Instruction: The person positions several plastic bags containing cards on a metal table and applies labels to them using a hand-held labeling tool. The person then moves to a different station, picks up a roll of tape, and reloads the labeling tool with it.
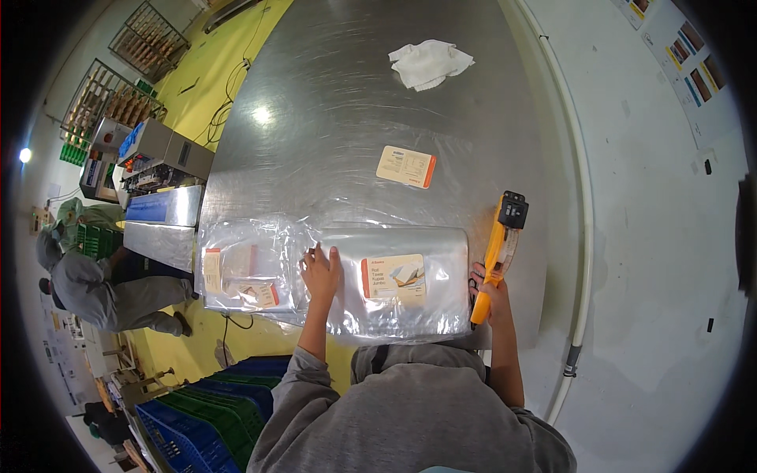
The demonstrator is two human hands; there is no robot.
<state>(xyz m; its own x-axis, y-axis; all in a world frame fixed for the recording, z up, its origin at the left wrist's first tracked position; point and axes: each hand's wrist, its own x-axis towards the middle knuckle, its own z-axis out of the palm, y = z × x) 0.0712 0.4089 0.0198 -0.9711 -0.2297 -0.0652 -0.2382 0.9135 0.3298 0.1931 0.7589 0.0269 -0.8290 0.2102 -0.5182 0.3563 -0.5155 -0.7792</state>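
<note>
My left hand (pixel 319 272) rests with fingers apart on the left edge of a stack of clear plastic bags (pixel 339 307) that bears a cream and red label (pixel 393 277). My right hand (pixel 493 293) grips a yellow and black handheld label gun (pixel 503 236) just right of that stack. Further left lie more clear bags (pixel 260 236) with similar labels on or under the film. A loose cream and red label card (pixel 406 166) lies higher up on the steel table (pixel 315 142).
A white cloth (pixel 430 63) lies toward the far end. A pipe (pixel 583 236) runs along the right wall. At left are machines (pixel 181 154), wire racks (pixel 142 43) and workers in grey (pixel 95 292) and green (pixel 95 213). Blue and green crates (pixel 201 414) stand low at left.
</note>
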